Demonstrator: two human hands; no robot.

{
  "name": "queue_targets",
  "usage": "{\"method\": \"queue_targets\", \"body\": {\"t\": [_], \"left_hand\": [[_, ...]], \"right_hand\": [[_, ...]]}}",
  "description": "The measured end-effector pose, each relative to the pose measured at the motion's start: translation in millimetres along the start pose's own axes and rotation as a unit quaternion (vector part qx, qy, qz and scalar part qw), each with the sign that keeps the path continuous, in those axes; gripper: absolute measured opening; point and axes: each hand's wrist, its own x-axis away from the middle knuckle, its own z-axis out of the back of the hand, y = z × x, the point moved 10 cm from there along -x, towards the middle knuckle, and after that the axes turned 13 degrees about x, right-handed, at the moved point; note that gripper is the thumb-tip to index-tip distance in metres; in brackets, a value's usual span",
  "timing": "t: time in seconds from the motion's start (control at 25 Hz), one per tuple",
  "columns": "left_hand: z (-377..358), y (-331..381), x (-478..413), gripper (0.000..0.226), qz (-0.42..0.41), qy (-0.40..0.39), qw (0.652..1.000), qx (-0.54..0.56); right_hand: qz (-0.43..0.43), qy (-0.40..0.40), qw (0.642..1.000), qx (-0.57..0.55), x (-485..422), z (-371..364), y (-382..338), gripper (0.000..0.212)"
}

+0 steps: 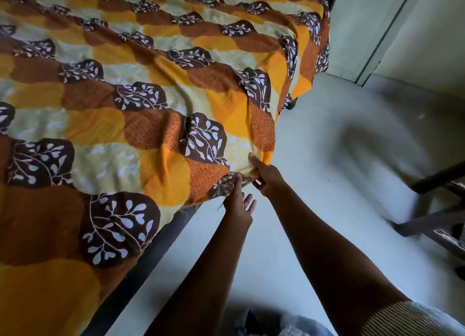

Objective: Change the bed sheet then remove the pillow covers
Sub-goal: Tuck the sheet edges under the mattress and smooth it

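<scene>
Presently, a two-handed hold at one corner.
The left hand [237, 204] pinches the orange-brown-yellow leaf-print fabric bed sheet [151, 124]; the right hand [266, 178] grips its edge, thumb pressed on top.

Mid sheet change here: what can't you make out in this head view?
Head view only.
Any pillows: none visible; the bed sheet runs past the left and top edges.
The mattress: covered by the sheet.
The right hand grip: fingers partly buried in the corner fold.
The dark furniture: blurred, cut by the right edge.
</scene>
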Motion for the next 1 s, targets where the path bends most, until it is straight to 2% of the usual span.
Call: {"method": "queue_targets", "body": {"t": [0.12,0.24,0.36,0.52,0.6,0.68,0.8,0.88,0.96,1.0], "left_hand": [[-6,5,15,0.023,-0.03,0.0,0.999,0.017],[-23,26,32,0.021,-0.11,-0.041,0.989,0.085],[-31,46,45,0.043,-0.154,-0.067,0.97,0.175],[-32,63,48,0.06,-0.19,-0.073,0.948,0.246],[-34,64,50,0.061,-0.209,-0.088,0.929,0.293],[-40,61,50,0.062,-0.217,-0.119,0.909,0.334],[-43,61,43,0.063,-0.223,-0.163,0.891,0.359],[-42,62,38,0.06,-0.219,-0.2,0.891,0.342],[-42,65,37,0.058,-0.221,-0.236,0.895,0.306],[-41,66,37,0.06,-0.222,-0.251,0.897,0.29]], "right_hand": [[0.017,0.023,1.0,0.004,-9,11,-15,0.029],[0.015,0.012,0.999,0.038,-12,10,-20,0.032],[0.013,-0.006,0.997,0.081,-15,12,-16,0.051],[-0.039,-0.135,0.99,0.015,-4,6,-7,0.016],[-0.056,-0.163,0.985,0.013,-7,8,-2,0.018],[-0.05,-0.156,0.986,0.032,-7,11,-4,0.015],[-0.049,-0.141,0.987,0.067,-14,9,-6,0.025],[-0.059,-0.154,0.986,0.028,-18,3,-5,0.023],[-0.075,-0.198,0.973,-0.096,-19,-9,-6,0.018],[-0.086,-0.225,0.955,-0.176,-16,-16,-9,0.014]]}}
